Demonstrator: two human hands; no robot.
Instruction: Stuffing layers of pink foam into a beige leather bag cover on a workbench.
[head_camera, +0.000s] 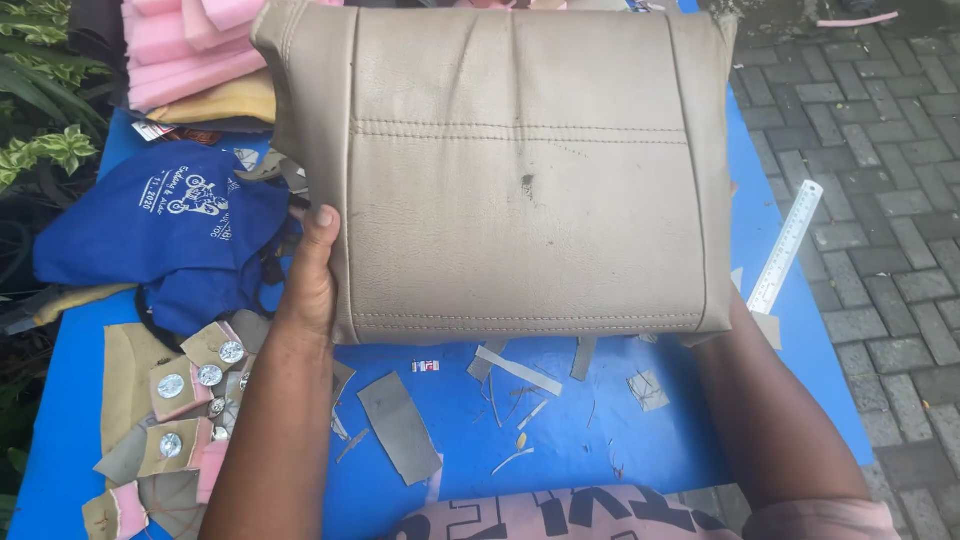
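Your left hand (312, 275) clamps cushion (520, 170) left edge, thumb on front. Right hand hidden behind right edge, grip unclear. Cushion held up over blue table (600, 420), face toward you, for inspection.

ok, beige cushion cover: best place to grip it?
Probably the two short side edges, one from each side. The beige cushion cover is wide, flat and padded, held upright over the blue table. The left hand already grips its left edge; the right hand is hidden behind the right edge.
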